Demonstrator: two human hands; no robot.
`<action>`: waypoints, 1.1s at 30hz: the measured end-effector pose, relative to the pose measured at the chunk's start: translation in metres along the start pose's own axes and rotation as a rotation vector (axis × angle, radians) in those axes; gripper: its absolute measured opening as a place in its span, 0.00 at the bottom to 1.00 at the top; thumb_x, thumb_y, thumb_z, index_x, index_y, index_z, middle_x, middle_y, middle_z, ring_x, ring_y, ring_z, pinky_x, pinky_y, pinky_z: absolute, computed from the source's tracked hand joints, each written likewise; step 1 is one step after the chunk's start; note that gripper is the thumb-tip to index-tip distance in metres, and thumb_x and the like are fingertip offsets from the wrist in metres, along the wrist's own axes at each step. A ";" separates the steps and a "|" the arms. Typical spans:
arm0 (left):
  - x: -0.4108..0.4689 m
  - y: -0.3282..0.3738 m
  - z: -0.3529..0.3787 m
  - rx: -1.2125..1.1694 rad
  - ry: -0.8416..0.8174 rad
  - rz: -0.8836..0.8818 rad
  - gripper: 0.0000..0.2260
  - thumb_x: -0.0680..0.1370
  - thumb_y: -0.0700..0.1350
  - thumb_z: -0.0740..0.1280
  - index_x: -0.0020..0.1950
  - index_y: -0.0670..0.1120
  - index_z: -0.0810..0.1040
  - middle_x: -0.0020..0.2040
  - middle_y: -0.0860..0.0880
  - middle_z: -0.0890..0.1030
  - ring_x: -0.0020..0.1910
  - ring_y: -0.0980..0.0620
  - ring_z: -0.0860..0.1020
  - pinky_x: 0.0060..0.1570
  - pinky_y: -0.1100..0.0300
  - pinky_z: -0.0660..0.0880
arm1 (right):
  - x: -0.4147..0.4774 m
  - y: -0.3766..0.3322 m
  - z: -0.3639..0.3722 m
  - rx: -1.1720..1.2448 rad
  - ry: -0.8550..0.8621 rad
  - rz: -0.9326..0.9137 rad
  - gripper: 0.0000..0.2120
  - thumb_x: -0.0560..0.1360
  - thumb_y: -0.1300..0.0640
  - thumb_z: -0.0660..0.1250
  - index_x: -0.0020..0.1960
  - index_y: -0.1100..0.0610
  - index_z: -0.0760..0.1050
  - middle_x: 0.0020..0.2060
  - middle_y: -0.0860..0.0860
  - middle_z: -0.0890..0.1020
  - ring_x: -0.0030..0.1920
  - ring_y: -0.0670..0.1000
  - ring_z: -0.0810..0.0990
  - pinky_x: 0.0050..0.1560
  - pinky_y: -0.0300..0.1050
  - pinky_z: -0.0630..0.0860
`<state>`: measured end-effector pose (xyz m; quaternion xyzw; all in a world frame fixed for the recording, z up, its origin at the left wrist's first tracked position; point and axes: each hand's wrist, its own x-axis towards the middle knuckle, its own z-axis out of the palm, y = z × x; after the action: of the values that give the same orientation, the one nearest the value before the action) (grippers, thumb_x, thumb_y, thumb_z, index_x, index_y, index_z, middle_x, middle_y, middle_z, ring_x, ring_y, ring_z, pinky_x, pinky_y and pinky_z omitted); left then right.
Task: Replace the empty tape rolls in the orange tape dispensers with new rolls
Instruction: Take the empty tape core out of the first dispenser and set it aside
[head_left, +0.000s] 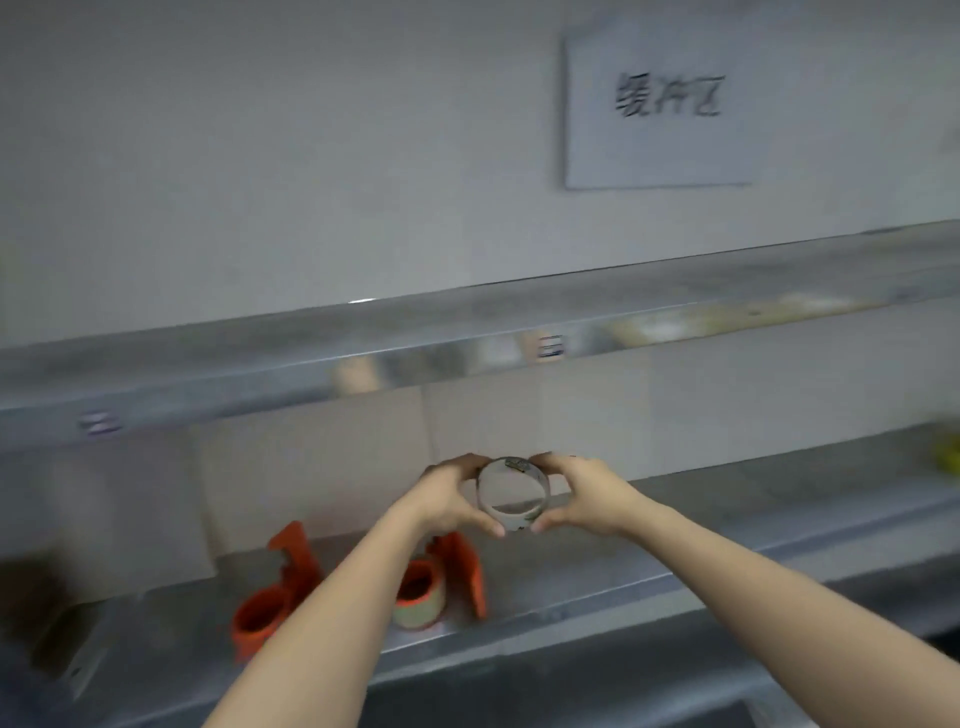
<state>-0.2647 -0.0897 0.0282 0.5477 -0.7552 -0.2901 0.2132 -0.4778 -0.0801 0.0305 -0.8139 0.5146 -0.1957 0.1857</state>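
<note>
Both left hand (448, 500) and right hand (577, 493) pinch one tape roll (511, 517).

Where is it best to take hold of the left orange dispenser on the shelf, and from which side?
Take the left orange dispenser by its upright flat part, probably from above: that part stands clear over the round hub.

The steel shelf (561, 566) carries a left dispenser (275, 597) at seven o'clock in view; a right dispenser (467, 571) stands at its three o'clock.
</note>
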 end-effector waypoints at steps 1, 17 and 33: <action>0.015 0.023 0.019 -0.015 -0.021 0.019 0.38 0.59 0.43 0.83 0.67 0.48 0.74 0.64 0.53 0.77 0.64 0.57 0.73 0.61 0.68 0.67 | -0.012 0.022 -0.019 0.002 0.017 0.024 0.39 0.61 0.47 0.78 0.68 0.52 0.68 0.65 0.48 0.76 0.66 0.49 0.72 0.66 0.46 0.68; 0.219 0.252 0.259 -0.148 -0.233 0.153 0.37 0.61 0.38 0.82 0.68 0.46 0.71 0.64 0.52 0.77 0.66 0.58 0.71 0.62 0.70 0.65 | -0.133 0.329 -0.197 0.026 0.109 0.329 0.41 0.63 0.47 0.77 0.71 0.52 0.63 0.67 0.49 0.74 0.69 0.49 0.70 0.68 0.44 0.66; 0.339 0.311 0.337 0.110 -0.197 0.018 0.32 0.60 0.48 0.81 0.62 0.51 0.75 0.59 0.51 0.76 0.60 0.51 0.74 0.62 0.51 0.73 | -0.070 0.492 -0.245 -0.057 -0.089 0.259 0.38 0.63 0.44 0.77 0.68 0.51 0.67 0.64 0.49 0.77 0.64 0.51 0.74 0.64 0.49 0.71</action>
<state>-0.8039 -0.2714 -0.0108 0.5205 -0.7922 -0.2988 0.1101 -1.0066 -0.2386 -0.0172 -0.7534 0.6120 -0.1192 0.2090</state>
